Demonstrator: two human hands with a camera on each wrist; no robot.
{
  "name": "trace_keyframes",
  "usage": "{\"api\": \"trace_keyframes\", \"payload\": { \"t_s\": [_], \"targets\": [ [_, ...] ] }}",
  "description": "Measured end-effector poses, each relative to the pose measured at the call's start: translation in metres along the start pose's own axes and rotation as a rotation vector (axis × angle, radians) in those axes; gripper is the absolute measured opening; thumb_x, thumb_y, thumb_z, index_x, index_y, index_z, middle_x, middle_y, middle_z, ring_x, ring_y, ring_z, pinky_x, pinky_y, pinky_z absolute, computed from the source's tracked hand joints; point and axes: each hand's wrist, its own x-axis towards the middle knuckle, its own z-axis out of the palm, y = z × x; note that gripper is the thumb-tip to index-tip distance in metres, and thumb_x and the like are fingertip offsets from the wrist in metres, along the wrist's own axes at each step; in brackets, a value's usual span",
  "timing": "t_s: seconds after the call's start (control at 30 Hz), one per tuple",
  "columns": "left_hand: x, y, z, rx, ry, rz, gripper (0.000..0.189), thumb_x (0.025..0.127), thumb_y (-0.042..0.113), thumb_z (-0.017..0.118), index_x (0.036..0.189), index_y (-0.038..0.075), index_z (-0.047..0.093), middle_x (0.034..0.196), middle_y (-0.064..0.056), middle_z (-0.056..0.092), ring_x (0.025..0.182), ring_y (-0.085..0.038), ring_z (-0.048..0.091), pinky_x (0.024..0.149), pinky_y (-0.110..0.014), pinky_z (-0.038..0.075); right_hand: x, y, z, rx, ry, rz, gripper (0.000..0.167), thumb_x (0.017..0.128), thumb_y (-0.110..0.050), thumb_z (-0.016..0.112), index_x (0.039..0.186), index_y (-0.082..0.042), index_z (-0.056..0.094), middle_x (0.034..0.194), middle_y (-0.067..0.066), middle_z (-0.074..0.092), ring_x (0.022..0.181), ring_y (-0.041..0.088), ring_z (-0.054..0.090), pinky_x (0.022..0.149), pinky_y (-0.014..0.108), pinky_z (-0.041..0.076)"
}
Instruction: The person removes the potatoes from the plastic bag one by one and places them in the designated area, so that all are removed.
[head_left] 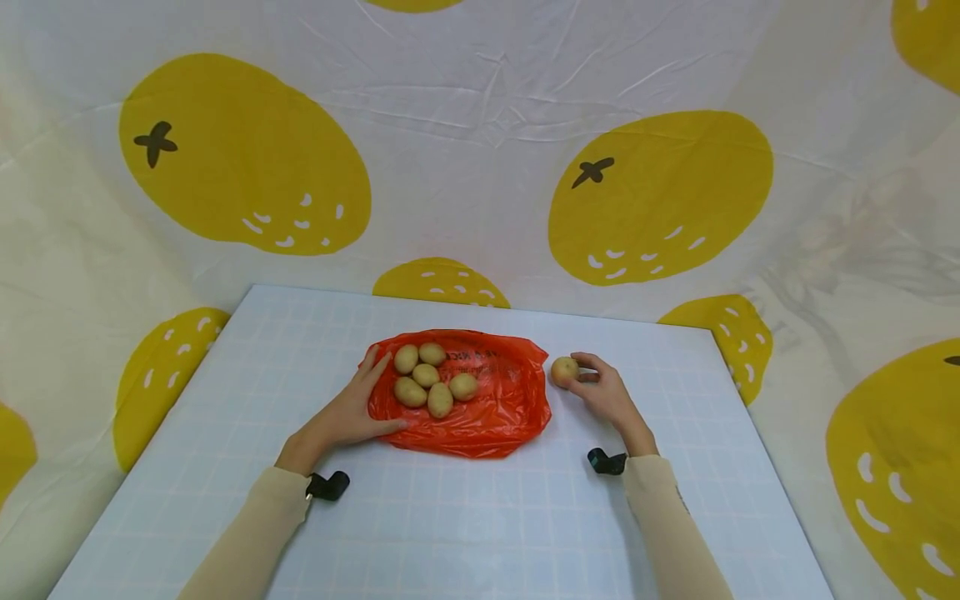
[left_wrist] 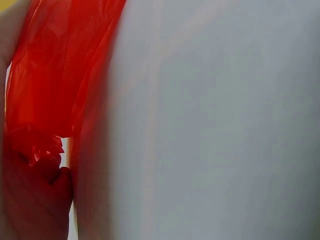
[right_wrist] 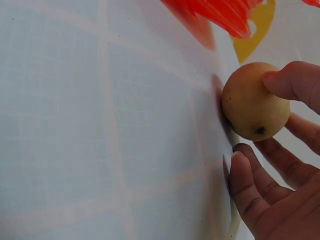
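A red plastic bag (head_left: 487, 425) lies spread on the table, with several tan potatoes (head_left: 440, 400) grouped on its left half. My left hand (head_left: 352, 408) rests at the bag's left edge, thumb and fingers spread apart around that side. Red plastic (left_wrist: 60, 65) fills the left of the left wrist view, with part of the hand beneath it. Right of the bag, my right hand (head_left: 603, 392) holds a single round potato (right_wrist: 255, 102) between thumb and fingers, close to the tabletop. A dark spot marks its lower end in the right wrist view.
The pale checked table (head_left: 480, 517) ends in front of a white cloth (head_left: 465, 183) printed with large yellow fruit. Dark wrist devices (head_left: 328, 486) sit at both sleeve cuffs. Dark printing shows on the bag's far side.
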Motion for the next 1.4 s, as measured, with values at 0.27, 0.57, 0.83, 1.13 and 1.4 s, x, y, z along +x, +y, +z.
{"api": "trace_keyframes", "payload": {
  "t_s": [0.27, 0.57, 0.83, 1.13, 1.4],
  "targets": [
    [-0.0009, 0.0021, -0.0011, 0.000, -0.005, -0.013, 0.123, 0.079, 0.063, 0.081, 0.168, 0.020, 0.007, 0.175, -0.009, -0.009, 0.158, -0.048, 0.008, 0.118, -0.072, 0.026, 0.0004, -0.0007, -0.0004, 0.000, -0.009, -0.005, 0.066, 0.094, -0.039, 0.076, 0.149, -0.014, 0.051, 0.151, 0.016, 0.052, 0.128, 0.038, 0.058, 0.101, 0.051, 0.056],
    [0.0006, -0.0001, -0.0014, 0.013, -0.003, -0.015, 0.123, 0.078, 0.065, 0.081, 0.168, 0.022, 0.007, 0.175, -0.010, -0.008, 0.158, -0.047, 0.010, 0.117, -0.072, 0.029, 0.0032, -0.0006, -0.0002, -0.010, -0.008, 0.003, 0.068, 0.094, -0.042, 0.075, 0.150, -0.013, 0.050, 0.152, 0.018, 0.051, 0.129, 0.039, 0.057, 0.103, 0.051, 0.055],
    [0.0014, 0.0021, -0.0023, 0.001, -0.011, -0.026, 0.123, 0.078, 0.063, 0.081, 0.168, 0.023, 0.006, 0.175, -0.010, -0.008, 0.158, -0.047, 0.009, 0.117, -0.072, 0.028, 0.0025, -0.0013, -0.0008, 0.008, -0.020, -0.002, 0.059, 0.097, -0.032, 0.073, 0.148, -0.012, 0.051, 0.149, 0.019, 0.053, 0.126, 0.039, 0.059, 0.100, 0.050, 0.057],
    [0.0017, 0.0029, -0.0020, 0.002, -0.004, -0.020, 0.123, 0.079, 0.062, 0.082, 0.168, 0.022, 0.007, 0.174, -0.011, -0.008, 0.157, -0.048, 0.010, 0.117, -0.073, 0.028, 0.0058, -0.0010, 0.0002, -0.005, -0.019, -0.016, 0.055, 0.098, -0.026, 0.071, 0.148, -0.011, 0.052, 0.147, 0.019, 0.055, 0.121, 0.037, 0.061, 0.098, 0.048, 0.058],
    [0.0007, 0.0012, -0.0004, -0.003, 0.000, -0.017, 0.123, 0.079, 0.062, 0.081, 0.168, 0.021, 0.007, 0.174, -0.012, -0.007, 0.157, -0.048, 0.010, 0.117, -0.072, 0.027, 0.0094, -0.0033, 0.0048, -0.005, -0.007, -0.019, 0.059, 0.096, -0.029, 0.073, 0.148, -0.010, 0.051, 0.148, 0.021, 0.055, 0.121, 0.037, 0.061, 0.098, 0.046, 0.058]
  ]
}}
